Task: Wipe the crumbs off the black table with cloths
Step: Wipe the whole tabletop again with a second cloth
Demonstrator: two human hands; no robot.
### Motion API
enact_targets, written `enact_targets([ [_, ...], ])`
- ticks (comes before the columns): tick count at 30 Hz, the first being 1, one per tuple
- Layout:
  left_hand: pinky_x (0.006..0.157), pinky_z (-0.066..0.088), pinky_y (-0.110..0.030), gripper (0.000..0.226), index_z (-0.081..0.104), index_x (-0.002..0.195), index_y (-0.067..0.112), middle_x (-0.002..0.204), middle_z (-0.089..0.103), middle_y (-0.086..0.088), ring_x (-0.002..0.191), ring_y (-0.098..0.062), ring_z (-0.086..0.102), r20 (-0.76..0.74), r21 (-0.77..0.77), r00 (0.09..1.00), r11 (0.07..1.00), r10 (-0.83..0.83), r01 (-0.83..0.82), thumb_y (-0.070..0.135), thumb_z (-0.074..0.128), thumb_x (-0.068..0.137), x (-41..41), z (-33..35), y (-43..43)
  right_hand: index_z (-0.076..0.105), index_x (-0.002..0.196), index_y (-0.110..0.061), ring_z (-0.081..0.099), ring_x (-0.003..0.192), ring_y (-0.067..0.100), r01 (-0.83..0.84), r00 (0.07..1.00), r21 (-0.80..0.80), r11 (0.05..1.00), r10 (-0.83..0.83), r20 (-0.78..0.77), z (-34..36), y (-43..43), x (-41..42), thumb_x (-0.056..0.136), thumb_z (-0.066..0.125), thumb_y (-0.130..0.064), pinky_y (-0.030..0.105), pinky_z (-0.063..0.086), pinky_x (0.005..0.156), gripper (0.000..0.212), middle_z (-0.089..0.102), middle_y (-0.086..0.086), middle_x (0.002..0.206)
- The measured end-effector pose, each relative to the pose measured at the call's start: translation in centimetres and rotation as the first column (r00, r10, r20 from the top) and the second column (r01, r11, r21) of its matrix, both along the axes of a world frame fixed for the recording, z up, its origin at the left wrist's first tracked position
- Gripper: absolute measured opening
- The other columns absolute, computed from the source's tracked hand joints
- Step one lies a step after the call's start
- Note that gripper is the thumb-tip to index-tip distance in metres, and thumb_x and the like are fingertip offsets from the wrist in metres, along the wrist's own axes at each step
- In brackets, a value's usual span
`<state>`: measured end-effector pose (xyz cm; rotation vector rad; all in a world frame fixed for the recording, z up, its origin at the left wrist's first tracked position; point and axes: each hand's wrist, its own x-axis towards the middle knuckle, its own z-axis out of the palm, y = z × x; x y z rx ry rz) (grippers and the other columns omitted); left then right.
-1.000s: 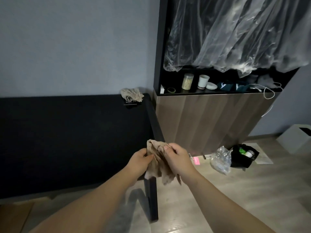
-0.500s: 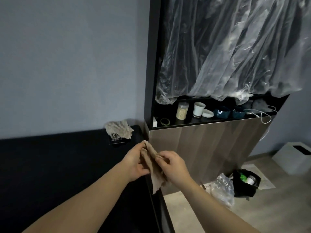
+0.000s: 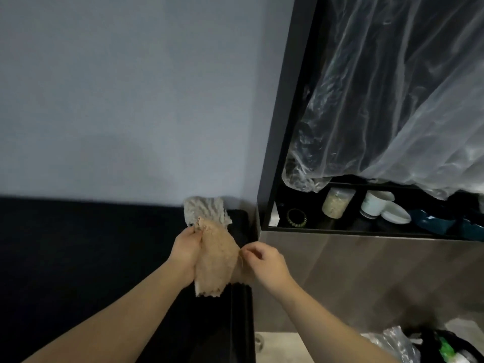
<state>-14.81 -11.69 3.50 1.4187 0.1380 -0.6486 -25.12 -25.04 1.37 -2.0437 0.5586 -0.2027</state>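
Observation:
A tan cloth (image 3: pixel 216 260) hangs spread between my hands above the right end of the black table (image 3: pixel 78 258). My left hand (image 3: pixel 187 248) grips its upper left edge. My right hand (image 3: pixel 264 262) pinches its right edge with curled fingers. A second, grey crumpled cloth (image 3: pixel 205 209) lies on the table's far right corner against the wall, just behind the tan one. No crumbs can be made out on the dark tabletop.
A wood-fronted cabinet (image 3: pixel 366 279) stands right of the table, its black shelf holding a jar (image 3: pixel 336 206), a white cup (image 3: pixel 375 205) and bowls. Clear plastic sheeting (image 3: pixel 392 100) hangs above. A plastic bag (image 3: pixel 392 341) and black basket sit on the floor at lower right.
My view has tilted up and closer to the wall. Both hands have pulled apart, opening the tan cloth out from a bunched fold into a spread sheet nearer the grey cloth.

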Motion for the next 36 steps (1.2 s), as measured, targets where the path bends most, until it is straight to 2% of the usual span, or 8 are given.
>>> enact_targets([
  [8,0.063,0.043,-0.036,0.019,0.061,0.096,0.003,0.084,0.054,-0.014,0.071,-0.024,0.05,0.101,0.163,0.986,0.975,0.136,-0.151,0.01,0.043,0.095,7.3,-1.0,0.5,0.056,0.122,-0.016,0.055,0.104,0.016,-0.061,0.99,-0.078,0.995,0.05,-0.132,-2.0,-3.1,11.0,0.094,0.05,-0.021,0.023,0.041,0.079,0.029,0.058,0.003,0.119],
  [15,0.066,0.044,-0.036,0.018,0.058,0.081,0.008,0.083,0.055,-0.012,0.074,-0.024,0.052,-0.069,0.107,0.968,0.966,0.243,-0.235,0.008,0.045,0.095,13.5,-2.2,1.8,0.036,0.14,-0.016,0.043,0.123,0.034,0.188,0.944,-0.025,0.982,-0.188,-0.272,-6.2,-2.5,19.5,0.092,0.053,-0.038,0.041,0.04,0.099,0.056,0.043,0.015,0.137],
  [20,0.072,0.046,-0.039,0.017,0.059,0.082,0.006,0.084,0.057,-0.014,0.079,-0.028,0.054,-0.084,0.132,0.969,0.966,0.232,-0.22,0.007,0.046,0.094,16.1,-3.4,2.8,0.049,0.124,-0.012,0.056,0.109,0.031,0.244,0.899,-0.033,0.969,-0.239,-0.368,-7.8,-1.8,21.5,0.086,0.06,-0.034,0.037,0.048,0.088,0.045,0.059,0.014,0.119],
  [26,0.084,0.05,-0.042,0.021,0.062,0.086,0.007,0.102,0.063,-0.014,0.092,-0.028,0.061,-0.224,0.054,0.939,0.965,0.262,-0.257,0.015,0.046,0.096,18.2,-4.7,1.6,0.062,0.089,-0.013,0.059,0.086,0.023,0.327,0.944,0.069,0.942,-0.323,-0.065,-4.9,-2.3,20.0,0.086,0.055,-0.018,0.024,0.04,0.07,0.009,0.062,0.01,0.096],
  [29,0.072,0.052,-0.039,0.026,0.066,0.099,0.006,0.104,0.068,-0.013,0.094,-0.027,0.064,-0.353,-0.081,0.914,0.966,0.202,-0.245,0.025,0.049,0.098,18.2,-4.9,-0.7,0.058,0.095,-0.014,0.058,0.089,0.023,0.339,0.937,0.072,0.938,-0.343,0.063,-2.6,-2.7,17.6,0.084,0.056,-0.014,0.031,0.047,0.077,0.012,0.062,0.01,0.099],
  [31,0.085,0.051,-0.041,0.032,0.064,0.111,0.005,0.11,0.066,-0.015,0.103,-0.029,0.063,-0.373,-0.171,0.92,0.965,0.121,-0.197,0.03,0.047,0.099,18.0,-4.5,-2.5,0.054,0.096,-0.014,0.059,0.084,0.024,0.355,0.928,-0.001,0.935,-0.352,0.123,-1.2,-3.1,15.7,0.082,0.056,-0.014,0.037,0.05,0.075,0.014,0.063,0.006,0.091],
  [34,0.084,0.051,-0.041,0.031,0.062,0.113,0.005,0.114,0.064,-0.016,0.102,-0.029,0.062,-0.319,-0.225,0.946,0.965,0.055,-0.132,0.025,0.041,0.101,17.6,-4.1,-4.8,0.048,0.089,-0.019,0.058,0.076,0.023,0.386,0.905,-0.087,0.919,-0.358,0.229,0.7,-3.5,13.4,0.081,0.055,-0.013,0.04,0.048,0.065,0.012,0.06,0.0,0.081],
  [36,0.081,0.052,-0.041,0.026,0.056,0.118,0.008,0.117,0.059,-0.015,0.099,-0.027,0.06,-0.111,-0.017,0.991,0.997,0.069,-0.072,0.02,0.042,0.1,17.3,-4.5,-5.7,0.048,0.091,-0.026,0.058,0.08,0.019,0.41,0.889,-0.102,0.906,-0.373,0.265,1.7,-3.5,12.1,0.081,0.056,-0.015,0.038,0.048,0.068,0.017,0.06,-0.004,0.085],
])
